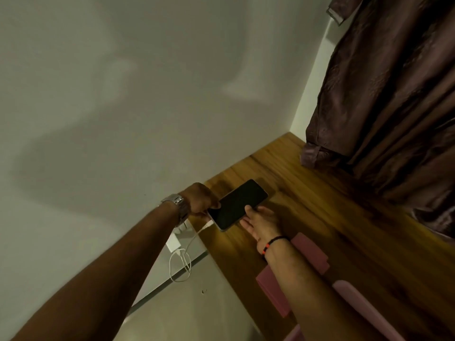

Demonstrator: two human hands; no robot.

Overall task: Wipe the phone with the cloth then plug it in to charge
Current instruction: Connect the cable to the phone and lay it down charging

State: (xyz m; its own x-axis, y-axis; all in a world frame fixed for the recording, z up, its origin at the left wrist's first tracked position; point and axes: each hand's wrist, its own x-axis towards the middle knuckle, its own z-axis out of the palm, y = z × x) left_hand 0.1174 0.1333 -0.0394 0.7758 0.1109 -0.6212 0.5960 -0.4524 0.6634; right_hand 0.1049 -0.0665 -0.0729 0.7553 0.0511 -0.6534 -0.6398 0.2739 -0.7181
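A phone (237, 204) with a dark screen is held face up just above the wooden desk (320, 205), near the wall. My right hand (261, 222) supports it from below, fingers on its right edge. My left hand (200, 200), with a metal watch on the wrist, grips the phone's lower left end where the white cable (194, 238) meets it. The cable loops down to a white charger (173, 243) in a wall socket. A pink cloth (309, 248) lies on the desk under my right forearm.
A dark brown curtain (394, 94) hangs at the right, its hem resting on the desk's far corner. A plain white wall (123, 94) fills the left. Below the desk edge lies a pale floor (197, 303). A pink chair back (364, 308) shows at the bottom right.
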